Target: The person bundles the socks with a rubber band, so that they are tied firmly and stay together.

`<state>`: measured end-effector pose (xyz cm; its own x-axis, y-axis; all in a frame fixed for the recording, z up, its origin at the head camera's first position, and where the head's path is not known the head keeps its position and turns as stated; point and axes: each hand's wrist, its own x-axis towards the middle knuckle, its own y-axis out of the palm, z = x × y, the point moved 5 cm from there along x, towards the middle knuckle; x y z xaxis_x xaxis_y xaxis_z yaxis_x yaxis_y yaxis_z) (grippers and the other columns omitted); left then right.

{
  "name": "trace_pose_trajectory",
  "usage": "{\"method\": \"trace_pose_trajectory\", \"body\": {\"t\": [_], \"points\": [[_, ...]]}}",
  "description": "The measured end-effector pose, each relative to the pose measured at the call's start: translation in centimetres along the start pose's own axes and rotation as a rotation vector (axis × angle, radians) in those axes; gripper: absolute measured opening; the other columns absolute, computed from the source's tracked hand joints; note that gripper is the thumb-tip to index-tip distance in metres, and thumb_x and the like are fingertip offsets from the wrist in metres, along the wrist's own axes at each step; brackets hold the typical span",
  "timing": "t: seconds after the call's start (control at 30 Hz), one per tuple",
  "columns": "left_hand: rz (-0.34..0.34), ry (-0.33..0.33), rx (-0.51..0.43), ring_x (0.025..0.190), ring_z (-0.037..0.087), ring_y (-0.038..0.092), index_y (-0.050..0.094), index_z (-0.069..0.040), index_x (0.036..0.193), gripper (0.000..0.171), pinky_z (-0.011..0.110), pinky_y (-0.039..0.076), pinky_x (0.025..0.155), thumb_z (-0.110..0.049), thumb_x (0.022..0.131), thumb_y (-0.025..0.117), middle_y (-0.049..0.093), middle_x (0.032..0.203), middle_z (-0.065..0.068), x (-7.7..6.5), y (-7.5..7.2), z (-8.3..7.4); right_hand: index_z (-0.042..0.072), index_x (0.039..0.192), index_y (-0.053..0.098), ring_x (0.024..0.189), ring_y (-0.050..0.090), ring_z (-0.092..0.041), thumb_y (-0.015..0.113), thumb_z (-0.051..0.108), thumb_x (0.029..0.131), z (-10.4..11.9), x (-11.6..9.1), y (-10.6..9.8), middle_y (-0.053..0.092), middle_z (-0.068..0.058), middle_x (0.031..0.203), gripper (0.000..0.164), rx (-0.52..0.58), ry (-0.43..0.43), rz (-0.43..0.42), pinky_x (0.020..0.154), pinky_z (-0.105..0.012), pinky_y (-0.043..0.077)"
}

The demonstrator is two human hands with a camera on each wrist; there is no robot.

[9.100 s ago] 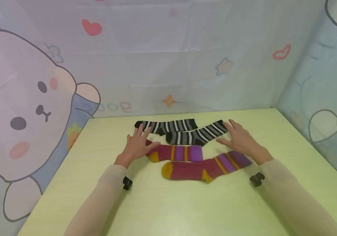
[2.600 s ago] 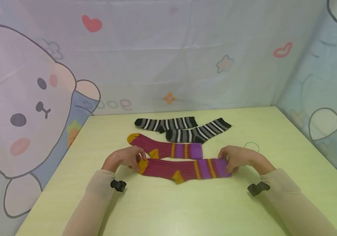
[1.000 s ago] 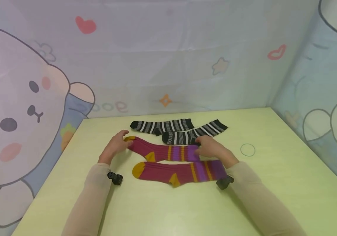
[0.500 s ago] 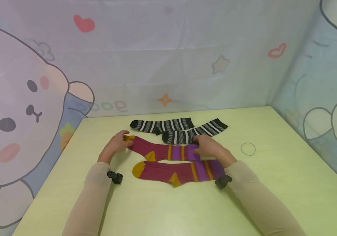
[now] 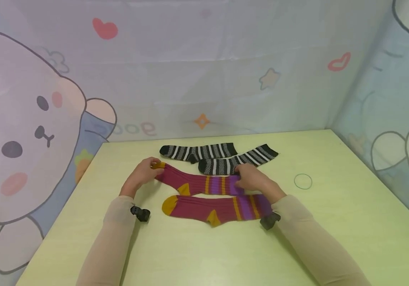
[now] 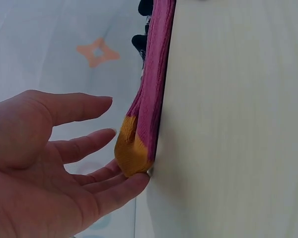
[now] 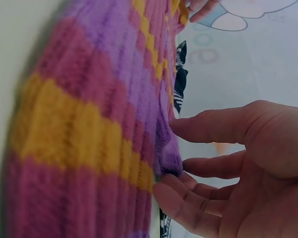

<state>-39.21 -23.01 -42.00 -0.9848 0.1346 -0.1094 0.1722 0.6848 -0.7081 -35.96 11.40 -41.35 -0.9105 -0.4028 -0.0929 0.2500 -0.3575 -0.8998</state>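
A maroon sock (image 5: pixel 196 180) with mustard toe and heel and a purple striped cuff lies between both hands. My left hand (image 5: pixel 141 173) is at its toe. In the left wrist view the lower fingertips touch the mustard toe (image 6: pixel 134 151), while the thumb stands apart. My right hand (image 5: pixel 253 178) is at the cuff; thumb and fingers close around the purple edge (image 7: pixel 169 156) in the right wrist view. A matching sock (image 5: pixel 204 209) lies flat nearer the body, its cuff end partly behind the right wrist.
Two black-and-white striped socks, a rear one (image 5: pixel 211 151) and a front one (image 5: pixel 222 166), lie behind the maroon pair. A thin green ring (image 5: pixel 303 181) lies to the right on the pale table (image 5: pixel 211 258). A printed cloth (image 5: pixel 175 71) hangs behind.
Earlier, both hands held the nearer maroon sock, which shifted left and lies straighter. They have since let it go and moved to the farther one. Over the last second they barely move.
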Motion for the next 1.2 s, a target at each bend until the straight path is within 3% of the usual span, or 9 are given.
{"method": "trace_pose_trajectory", "body": {"t": [0.47, 0.7, 0.9, 1.07, 1.2], "points": [[0.029, -0.013, 0.014, 0.121, 0.04, 0.05, 0.052, 0.011, 0.136, 0.049, 0.051, 0.044, 0.102, -0.023, 0.101, 0.059, 0.051, 0.137, 0.029, -0.28, 0.14, 0.43, -0.007, 0.123, 0.064, 0.112, 0.06, -0.034, 0.069, 0.005, 0.09, 0.0, 0.36, 0.71, 0.065, -0.021, 0.12, 0.036, -0.004, 0.0, 0.01, 0.096, -0.045, 0.049], [0.041, -0.002, 0.007, 0.116, 0.037, 0.053, 0.055, 0.011, 0.134, 0.047, 0.048, 0.046, 0.099, -0.022, 0.101, 0.059, 0.055, 0.134, 0.028, 0.0, 0.12, 0.42, -0.005, 0.102, 0.067, 0.085, 0.06, -0.024, 0.069, 0.006, 0.087, -0.28, 0.43, 0.54, 0.067, -0.013, 0.098, 0.018, 0.032, 0.029, -0.015, 0.08, -0.038, 0.053], [0.053, -0.022, -0.05, 0.119, 0.038, 0.052, 0.055, 0.008, 0.136, 0.046, 0.05, 0.044, 0.102, -0.022, 0.102, 0.057, 0.053, 0.137, 0.026, -0.01, 0.13, 0.63, 0.001, 0.084, 0.061, 0.069, 0.052, -0.019, 0.066, 0.005, 0.085, -0.33, 0.42, 0.45, 0.059, -0.006, 0.077, 0.006, 0.073, 0.001, -0.046, 0.065, -0.032, 0.046], [0.032, -0.041, -0.107, 0.121, 0.036, 0.051, 0.055, 0.008, 0.137, 0.044, 0.049, 0.044, 0.102, -0.021, 0.104, 0.052, 0.053, 0.137, 0.026, -0.11, -0.09, 0.72, 0.002, 0.09, 0.058, 0.072, 0.052, -0.02, 0.064, 0.007, 0.087, -0.18, 0.2, 0.18, 0.057, -0.007, 0.081, 0.009, 0.121, 0.015, -0.07, 0.068, -0.034, 0.046], [-0.01, -0.053, -0.156, 0.113, 0.032, 0.052, 0.057, 0.009, 0.134, 0.039, 0.041, 0.049, 0.094, -0.017, 0.105, 0.049, 0.055, 0.132, 0.025, -0.19, -0.24, 0.67, -0.002, 0.102, 0.059, 0.08, 0.056, -0.024, 0.062, 0.006, 0.09, -0.28, -0.02, -0.04, 0.06, -0.012, 0.093, 0.014, 0.154, 0.031, -0.102, 0.074, -0.039, 0.05]]}}
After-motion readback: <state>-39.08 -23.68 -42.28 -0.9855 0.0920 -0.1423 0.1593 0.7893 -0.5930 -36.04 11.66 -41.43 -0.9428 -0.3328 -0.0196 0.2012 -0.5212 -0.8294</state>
